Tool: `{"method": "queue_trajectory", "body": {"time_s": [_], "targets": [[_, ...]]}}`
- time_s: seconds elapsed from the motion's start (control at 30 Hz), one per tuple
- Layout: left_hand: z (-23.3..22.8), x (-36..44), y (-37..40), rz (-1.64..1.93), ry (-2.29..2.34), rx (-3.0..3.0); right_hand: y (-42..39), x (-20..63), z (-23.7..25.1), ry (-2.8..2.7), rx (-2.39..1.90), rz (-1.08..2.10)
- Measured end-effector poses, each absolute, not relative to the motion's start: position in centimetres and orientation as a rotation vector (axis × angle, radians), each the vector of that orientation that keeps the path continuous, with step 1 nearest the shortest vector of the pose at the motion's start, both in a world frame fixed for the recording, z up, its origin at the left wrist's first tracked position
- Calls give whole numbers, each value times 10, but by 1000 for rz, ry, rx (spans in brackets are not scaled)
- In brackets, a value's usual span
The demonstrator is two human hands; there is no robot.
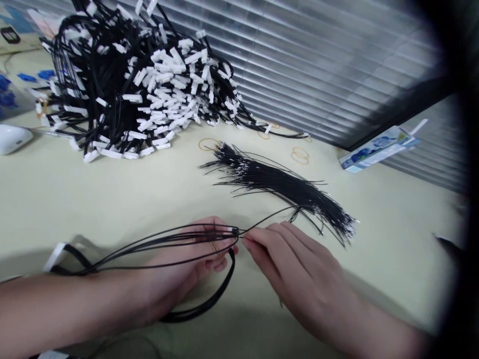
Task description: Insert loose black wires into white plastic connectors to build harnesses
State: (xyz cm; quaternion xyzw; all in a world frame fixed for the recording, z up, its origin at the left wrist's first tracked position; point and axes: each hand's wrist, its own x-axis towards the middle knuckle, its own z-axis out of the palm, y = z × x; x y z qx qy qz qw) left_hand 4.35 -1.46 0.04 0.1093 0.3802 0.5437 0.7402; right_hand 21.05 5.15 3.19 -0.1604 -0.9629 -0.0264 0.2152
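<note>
head view: the left hand (pixel 187 271) is closed, fingers curled around a small connector (pixel 234 231) from which several thin, glossy black wires (pixel 157 242) fan back over the wrist; a thicker black cable loop (pixel 209 304) curves under the hand. the right hand (pixel 299 271) is pinched, thumb and forefinger tips together on a single thin black wire (pixel 269 218) right at the connector, so the two hands almost touch. just beyond them lies a loose bundle of cut black wires (pixel 284 187) with bare, silvery ends, flat on the smooth, pale yellowish table (pixel 112 194). further back rises a tangled heap of black cables with white rectangular plugs (pixel 149 85). thin tan rubber bands (pixel 300 155) lie near the ribbed grey blinds (pixel 318 65), and a small blue and white carton (pixel 377 148) lies at the right.
</note>
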Motion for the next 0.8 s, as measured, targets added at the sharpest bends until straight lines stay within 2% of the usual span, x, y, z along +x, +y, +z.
{"method": "queue_trajectory", "body": {"time_s": [0.63,0.8], "targets": [[-7,44,-16,1188,839,392,48,212,32,-2634,-259,-542],[-7,44,-14,1184,822,354,49,210,28,-2570,-207,-569]]}}
